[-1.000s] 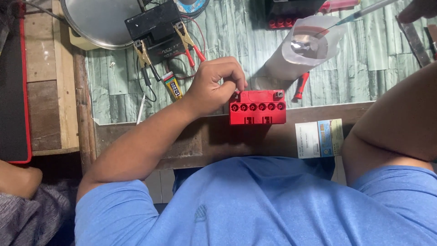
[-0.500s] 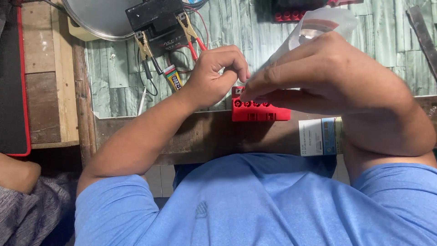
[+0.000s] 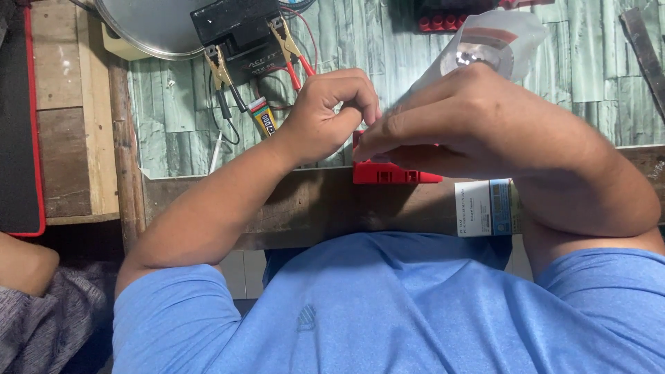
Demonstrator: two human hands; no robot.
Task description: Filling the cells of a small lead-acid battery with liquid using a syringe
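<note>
black battery (image 3: 235, 31) – clamps (image 3: 287, 34) attached

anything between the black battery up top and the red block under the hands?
Head view: the left hand covers most of that stretch. Between the black battery and the red block also run clip leads and a small yellow tube on the green-plank top.

Glossy red plastic block (image 3: 388, 172) on rough wooden bench (image 3: 305, 208).

Red ribbed plastic block (image 3: 388, 172) lies flat at bench edge, mostly hidden.
</note>
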